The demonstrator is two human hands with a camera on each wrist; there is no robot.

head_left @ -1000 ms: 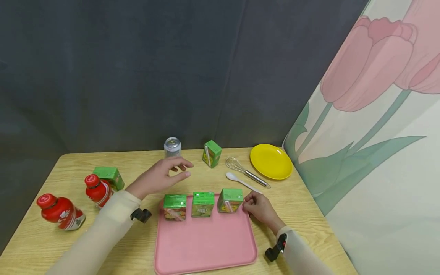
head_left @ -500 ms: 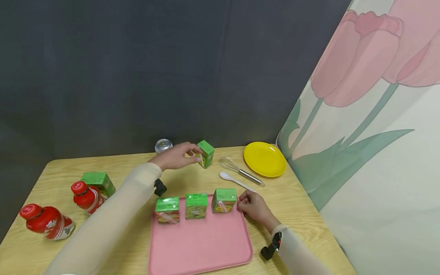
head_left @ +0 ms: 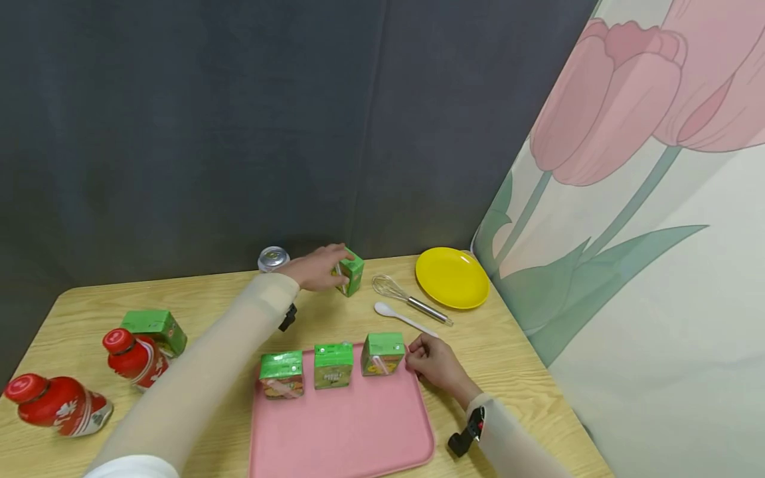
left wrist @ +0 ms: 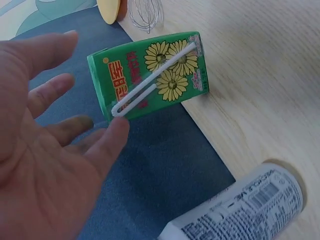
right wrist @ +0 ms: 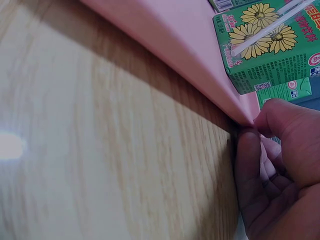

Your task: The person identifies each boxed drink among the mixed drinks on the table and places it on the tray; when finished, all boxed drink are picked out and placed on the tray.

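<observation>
At the back of the table stands a green drink carton [head_left: 352,272] with a white straw and yellow flowers on its side. My left hand [head_left: 323,267] is spread beside its top, fingers apart. In the left wrist view one fingertip overlaps the corner of this carton [left wrist: 160,75]; whether it touches I cannot tell. My right hand [head_left: 439,362] pinches the far right corner of the pink tray [head_left: 346,431] between thumb and fingers, as the right wrist view shows. Along the tray's far edge stand a left carton [head_left: 282,376], a middle carton [head_left: 333,366] and a right carton [head_left: 382,354].
A can [head_left: 273,257] stands left of my left hand. To the right lie a whisk [head_left: 412,300], a white spoon [head_left: 403,318] and a yellow plate [head_left: 452,279]. Two red bottles, one nearer [head_left: 62,405] and one farther [head_left: 136,358], stand left beside another green carton [head_left: 157,328].
My left hand has moved away from me and right, from above the table near the can to the back carton. My right hand stays at the tray corner. The head view has shifted slightly.
</observation>
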